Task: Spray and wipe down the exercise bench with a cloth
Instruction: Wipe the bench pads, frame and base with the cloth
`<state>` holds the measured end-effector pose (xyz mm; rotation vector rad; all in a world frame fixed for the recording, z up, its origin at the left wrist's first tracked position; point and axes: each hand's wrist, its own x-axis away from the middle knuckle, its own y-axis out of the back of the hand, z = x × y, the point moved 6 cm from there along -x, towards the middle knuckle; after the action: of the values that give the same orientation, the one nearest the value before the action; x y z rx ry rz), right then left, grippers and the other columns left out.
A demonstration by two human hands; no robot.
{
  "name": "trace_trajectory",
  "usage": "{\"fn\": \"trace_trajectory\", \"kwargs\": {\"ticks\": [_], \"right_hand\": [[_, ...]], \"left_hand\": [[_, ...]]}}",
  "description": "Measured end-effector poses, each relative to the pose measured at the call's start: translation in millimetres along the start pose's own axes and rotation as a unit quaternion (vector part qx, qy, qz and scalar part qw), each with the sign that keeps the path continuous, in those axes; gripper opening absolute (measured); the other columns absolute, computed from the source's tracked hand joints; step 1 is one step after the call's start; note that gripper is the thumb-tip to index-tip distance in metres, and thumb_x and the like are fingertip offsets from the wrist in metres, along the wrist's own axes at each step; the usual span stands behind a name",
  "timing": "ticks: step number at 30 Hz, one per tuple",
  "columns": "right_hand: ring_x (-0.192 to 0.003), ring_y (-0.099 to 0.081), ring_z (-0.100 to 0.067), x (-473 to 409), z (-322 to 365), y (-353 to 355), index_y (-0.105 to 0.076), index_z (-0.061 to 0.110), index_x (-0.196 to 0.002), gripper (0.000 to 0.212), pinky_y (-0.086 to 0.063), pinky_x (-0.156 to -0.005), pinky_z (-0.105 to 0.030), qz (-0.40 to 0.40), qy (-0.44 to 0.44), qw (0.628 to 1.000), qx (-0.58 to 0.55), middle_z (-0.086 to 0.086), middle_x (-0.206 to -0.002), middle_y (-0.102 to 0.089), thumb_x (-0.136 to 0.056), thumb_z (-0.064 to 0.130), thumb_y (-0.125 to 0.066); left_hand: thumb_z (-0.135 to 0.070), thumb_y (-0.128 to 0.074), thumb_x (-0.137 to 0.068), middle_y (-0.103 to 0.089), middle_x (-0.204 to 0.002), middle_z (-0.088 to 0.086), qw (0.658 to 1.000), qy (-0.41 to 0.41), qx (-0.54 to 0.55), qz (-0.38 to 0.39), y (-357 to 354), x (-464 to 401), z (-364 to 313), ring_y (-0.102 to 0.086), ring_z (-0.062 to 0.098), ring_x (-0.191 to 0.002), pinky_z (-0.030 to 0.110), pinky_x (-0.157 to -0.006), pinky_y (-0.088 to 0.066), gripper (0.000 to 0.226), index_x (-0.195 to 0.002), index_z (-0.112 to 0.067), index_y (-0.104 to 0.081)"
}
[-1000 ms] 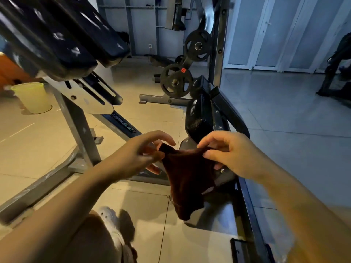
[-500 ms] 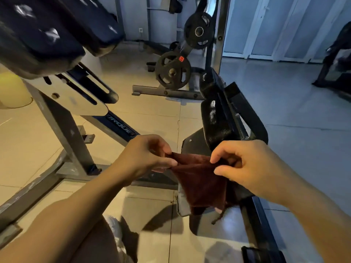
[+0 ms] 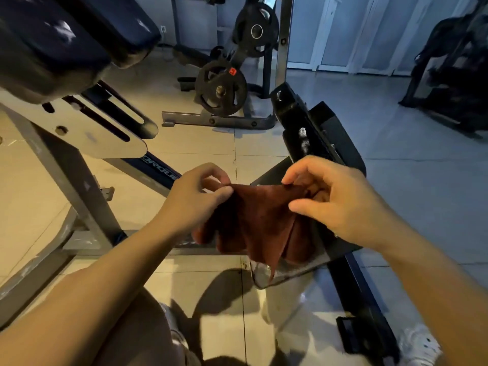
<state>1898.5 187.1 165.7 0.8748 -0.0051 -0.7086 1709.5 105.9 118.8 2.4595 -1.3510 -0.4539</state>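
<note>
While the dark red cloth (image 3: 264, 220) is pinched at its top corners by left hand (image 3: 195, 199) and right hand (image 3: 340, 202), it is spread before the black bench pad (image 3: 311, 133), presumably for folding before wiping.

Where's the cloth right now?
Head view, centre: the cloth hangs between the left hand and right hand, both pinching its top edge.

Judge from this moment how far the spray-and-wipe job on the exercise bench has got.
Done: nothing visibly wiped. In hand: the left hand and right hand pinch the brown cloth by its top edge, spread in the air. Left: wiping the bench pad; no spray bottle shows.
</note>
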Motion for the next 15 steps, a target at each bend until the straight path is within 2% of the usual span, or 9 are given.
{"fn": "trace_trajectory", "kwargs": {"ticks": [2, 6, 8, 11, 13, 15], "right_hand": [[-0.076, -0.061, 0.002, -1.9, 12.5, 8.2, -0.066, 0.034, -0.090, 0.019, -0.048, -0.068, -0.013, -0.054, 0.012, 0.998, 0.038, 0.024, -0.083, -0.064, -0.085, 0.017, -0.072], [-0.071, -0.057, 0.008, 1.6, 28.6, 27.8, -0.061, 0.042, -0.084, 0.018, -0.039, -0.062, -0.005, -0.118, 0.020, 0.987, 0.107, 0.022, -0.073, -0.061, -0.090, 0.025, -0.066], [-0.077, -0.055, 0.008, 8.2, 34.6, 36.6, -0.061, 0.043, -0.086, 0.017, -0.039, -0.067, -0.004, -0.155, 0.031, 0.977, 0.141, 0.024, -0.083, -0.059, -0.090, 0.027, -0.065], [-0.078, -0.050, 0.003, 22.7, 38.3, 51.2, -0.062, 0.044, -0.082, 0.018, -0.039, -0.070, -0.006, -0.209, 0.025, 0.969, 0.132, 0.020, -0.091, -0.049, -0.087, 0.028, -0.067], [-0.075, -0.055, -0.001, 32.7, 36.2, 56.0, -0.062, 0.045, -0.080, 0.023, -0.049, -0.075, -0.021, -0.213, 0.010, 0.970, 0.114, 0.016, -0.085, -0.057, -0.088, 0.024, -0.067], [-0.073, -0.062, -0.008, 42.0, 29.6, 55.0, -0.064, 0.041, -0.080, 0.021, -0.056, -0.075, -0.039, -0.198, -0.019, 0.976, 0.092, 0.013, -0.078, -0.065, -0.090, 0.022, -0.066]], "left_hand": [[-0.027, -0.058, -0.095, -0.065, -0.093, -0.002, 1.000, -0.003, 0.005, -0.002, 0.0, 3.1, -1.4, -0.064, 0.018, -0.087, 0.027, -0.066, -0.059, 0.007, -0.088, -0.028, -0.057], [-0.033, -0.052, -0.097, -0.063, -0.089, -0.009, 0.996, -0.083, -0.032, 0.025, -1.2, 10.5, -16.4, -0.061, 0.014, -0.088, 0.028, -0.073, -0.053, 0.008, -0.089, -0.034, -0.055], [-0.034, -0.063, -0.090, -0.063, -0.082, -0.011, 0.991, -0.109, 0.003, 0.077, -1.2, 12.5, -21.5, -0.062, 0.015, -0.082, 0.032, -0.076, -0.052, 0.005, -0.091, -0.034, -0.058], [-0.035, -0.088, -0.062, -0.057, -0.072, -0.011, 0.966, -0.123, 0.094, 0.206, -7.2, 20.2, -23.9, -0.053, 0.009, -0.065, 0.023, -0.065, -0.048, 0.040, -0.091, -0.027, -0.061], [-0.030, -0.089, -0.055, -0.056, -0.074, -0.009, 0.950, -0.139, 0.098, 0.261, -14.6, 26.2, -23.0, -0.051, 0.006, -0.064, 0.022, -0.061, -0.047, 0.043, -0.086, -0.027, -0.059], [-0.020, -0.091, -0.059, -0.058, -0.073, -0.009, 0.957, -0.143, 0.048, 0.249, -20.6, 28.7, -20.2, -0.053, 0.007, -0.064, 0.027, -0.061, -0.049, 0.040, -0.079, -0.028, -0.056]]}}
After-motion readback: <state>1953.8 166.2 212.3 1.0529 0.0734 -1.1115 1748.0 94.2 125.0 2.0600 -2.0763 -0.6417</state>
